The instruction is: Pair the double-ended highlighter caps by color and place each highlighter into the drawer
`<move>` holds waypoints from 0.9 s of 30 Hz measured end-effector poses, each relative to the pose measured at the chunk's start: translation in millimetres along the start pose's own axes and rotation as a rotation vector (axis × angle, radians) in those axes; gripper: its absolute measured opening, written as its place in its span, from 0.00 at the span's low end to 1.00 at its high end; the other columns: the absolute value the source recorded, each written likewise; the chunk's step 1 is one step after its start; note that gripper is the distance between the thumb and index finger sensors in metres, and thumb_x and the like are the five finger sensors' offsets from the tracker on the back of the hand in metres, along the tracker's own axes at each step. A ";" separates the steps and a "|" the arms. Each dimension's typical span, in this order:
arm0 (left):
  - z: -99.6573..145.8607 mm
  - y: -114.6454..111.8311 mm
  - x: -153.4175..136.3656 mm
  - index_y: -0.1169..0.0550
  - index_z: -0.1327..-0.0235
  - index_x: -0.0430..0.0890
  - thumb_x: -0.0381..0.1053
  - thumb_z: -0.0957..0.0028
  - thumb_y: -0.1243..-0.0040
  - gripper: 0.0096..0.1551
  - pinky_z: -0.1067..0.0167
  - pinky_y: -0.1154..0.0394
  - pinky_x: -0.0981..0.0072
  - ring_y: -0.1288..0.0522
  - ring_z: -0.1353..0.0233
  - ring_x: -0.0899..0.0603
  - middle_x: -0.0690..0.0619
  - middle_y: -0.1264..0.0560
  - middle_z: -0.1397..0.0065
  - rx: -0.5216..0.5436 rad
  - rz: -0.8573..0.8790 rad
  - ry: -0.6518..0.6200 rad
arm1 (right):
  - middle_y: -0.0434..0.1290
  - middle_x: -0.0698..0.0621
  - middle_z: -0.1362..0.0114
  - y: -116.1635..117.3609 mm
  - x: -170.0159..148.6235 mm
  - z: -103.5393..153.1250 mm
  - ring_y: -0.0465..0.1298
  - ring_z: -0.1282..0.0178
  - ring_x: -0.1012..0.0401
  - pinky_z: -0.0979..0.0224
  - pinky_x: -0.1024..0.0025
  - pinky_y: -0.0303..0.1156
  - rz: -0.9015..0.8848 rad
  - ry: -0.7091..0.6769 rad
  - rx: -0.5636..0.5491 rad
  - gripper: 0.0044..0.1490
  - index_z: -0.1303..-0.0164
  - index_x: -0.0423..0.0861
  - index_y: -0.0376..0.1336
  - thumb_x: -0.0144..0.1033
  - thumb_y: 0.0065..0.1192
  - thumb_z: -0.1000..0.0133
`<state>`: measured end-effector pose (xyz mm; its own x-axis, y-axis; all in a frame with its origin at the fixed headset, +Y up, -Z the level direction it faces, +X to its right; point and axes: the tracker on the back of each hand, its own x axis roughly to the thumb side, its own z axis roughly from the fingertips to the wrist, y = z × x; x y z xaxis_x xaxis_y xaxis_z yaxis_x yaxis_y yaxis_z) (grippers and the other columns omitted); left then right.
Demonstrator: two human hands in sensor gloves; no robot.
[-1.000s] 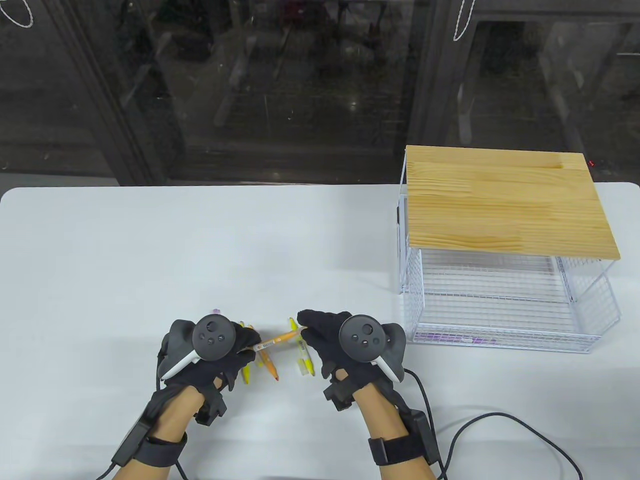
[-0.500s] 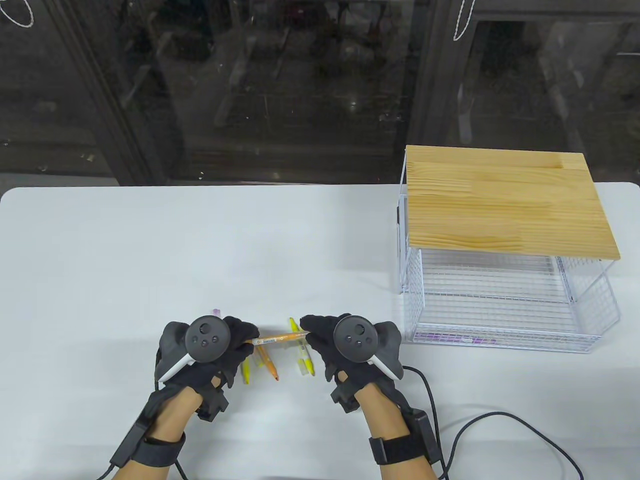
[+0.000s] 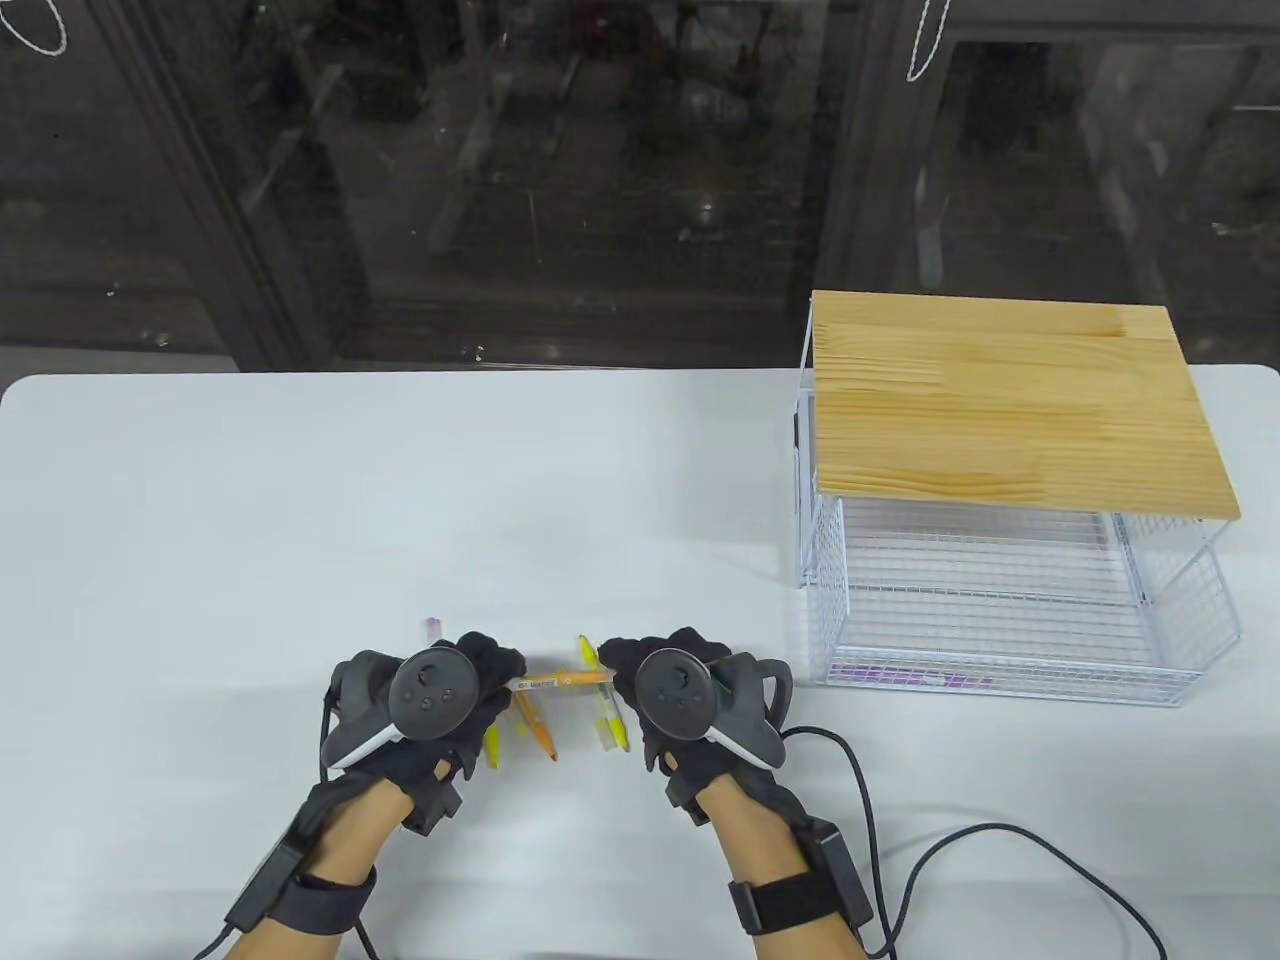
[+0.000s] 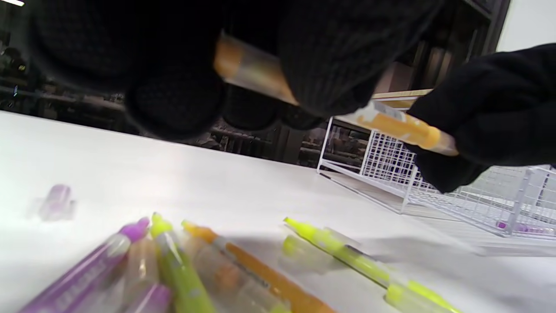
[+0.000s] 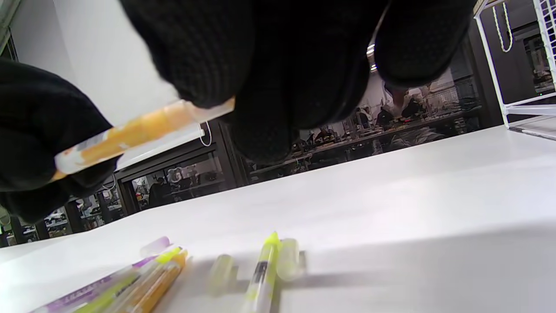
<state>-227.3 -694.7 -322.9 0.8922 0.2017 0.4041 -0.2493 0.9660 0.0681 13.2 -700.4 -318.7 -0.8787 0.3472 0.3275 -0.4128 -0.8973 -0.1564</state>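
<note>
Orange highlighter (image 3: pixel 560 680) hangs level above the counter (image 3: pixel 300 500), bridging the two hands: the left hand (image 3: pixel 425 700) pinches one end between curled fingers (image 4: pixel 330 65), the right hand (image 3: pixel 675 690) grips the other end. Under and between the hands lie loose highlighters: a yellow one (image 3: pixel 610 715) just below the right hand's fingers (image 5: pixel 204 48), another orange one (image 3: pixel 535 730) and a purple one (image 4: pixel 82 274) by the left hand. A loose purple cap (image 3: pixel 432 627) lies beyond the left hand. The wire drawer (image 3: pixel 1010 620) stands pulled out, well to the right of the right hand, something purple (image 3: pixel 900 677) inside
</note>
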 end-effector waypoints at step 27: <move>-1.3 -3.3 7.9 0.15 0.46 0.55 0.52 0.59 0.33 0.25 0.56 0.18 0.46 0.16 0.51 0.41 0.53 0.17 0.38 -0.034 0.073 0.017 | 0.80 0.55 0.39 16.4 32.9 4.9 0.73 0.32 0.48 0.31 0.41 0.66 0.083 -0.067 0.007 0.32 0.39 0.59 0.72 0.54 0.73 0.54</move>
<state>-218.9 -696.1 -321.1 0.8785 0.2738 0.3915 -0.3008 0.9537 0.0079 -21.3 -705.1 -305.9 -0.8918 0.2526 0.3753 -0.3373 -0.9241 -0.1796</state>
